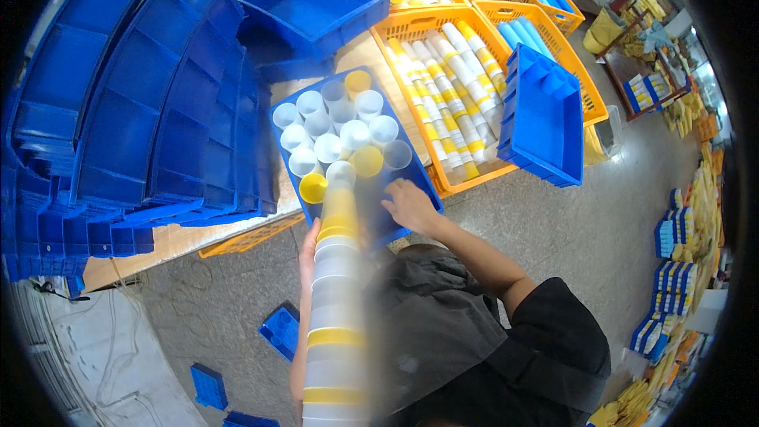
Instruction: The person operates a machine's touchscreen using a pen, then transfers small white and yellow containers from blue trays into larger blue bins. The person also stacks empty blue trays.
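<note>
While the left hand is wrapping around a tall stack of nested white and yellow cups, the right hand is resting with fingers curled at the near edge of a blue tray, and whether it is holding anything cannot be told. The stack is leaning up from the person's lap, its top reaching the tray's near side. Inside the tray, loose white and yellow cups are standing upright in rows. Just right of the tray, an orange crate is holding more cup stacks lying flat. Left of the tray, empty blue bins are leaning in a long nested row.
</note>
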`<control>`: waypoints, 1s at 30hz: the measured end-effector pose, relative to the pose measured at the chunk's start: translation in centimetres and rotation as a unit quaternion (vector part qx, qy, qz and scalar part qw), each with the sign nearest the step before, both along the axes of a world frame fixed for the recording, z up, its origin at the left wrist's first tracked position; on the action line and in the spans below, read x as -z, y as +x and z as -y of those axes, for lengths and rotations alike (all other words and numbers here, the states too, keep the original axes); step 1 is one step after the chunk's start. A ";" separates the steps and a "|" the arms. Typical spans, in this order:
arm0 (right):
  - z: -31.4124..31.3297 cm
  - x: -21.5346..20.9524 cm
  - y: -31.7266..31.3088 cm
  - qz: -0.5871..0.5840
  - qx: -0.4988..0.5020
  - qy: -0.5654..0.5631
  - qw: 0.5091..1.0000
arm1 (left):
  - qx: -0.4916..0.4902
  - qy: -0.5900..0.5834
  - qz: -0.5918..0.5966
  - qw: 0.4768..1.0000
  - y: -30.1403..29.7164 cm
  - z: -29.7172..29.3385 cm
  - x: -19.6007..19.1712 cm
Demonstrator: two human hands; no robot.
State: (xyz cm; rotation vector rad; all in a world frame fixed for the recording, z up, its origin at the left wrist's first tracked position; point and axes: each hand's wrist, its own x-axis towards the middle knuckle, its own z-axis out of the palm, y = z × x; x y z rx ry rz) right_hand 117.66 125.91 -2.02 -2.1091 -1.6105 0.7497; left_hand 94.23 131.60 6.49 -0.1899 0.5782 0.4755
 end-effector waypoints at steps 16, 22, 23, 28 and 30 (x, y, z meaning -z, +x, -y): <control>3.6 -6.0 -5.5 -0.850 0.206 -0.108 0.473 | 0.150 0.075 -0.105 0.980 0.7 3.7 -7.2; 1.9 -5.4 -6.2 -0.755 0.178 0.015 0.632 | 0.223 0.090 -0.142 0.960 -2.8 2.9 -5.6; 1.5 -5.5 -6.1 -0.729 0.107 0.043 0.674 | 0.198 0.092 -0.151 0.964 -3.3 3.0 -5.4; 1.5 -5.1 -8.3 -0.815 0.153 -0.113 0.547 | 0.220 0.118 -0.185 0.950 -5.0 3.0 -4.6; 0.7 -4.8 -9.0 -0.831 0.166 -0.112 0.519 | 0.222 0.098 -0.189 0.952 -5.8 2.9 -4.6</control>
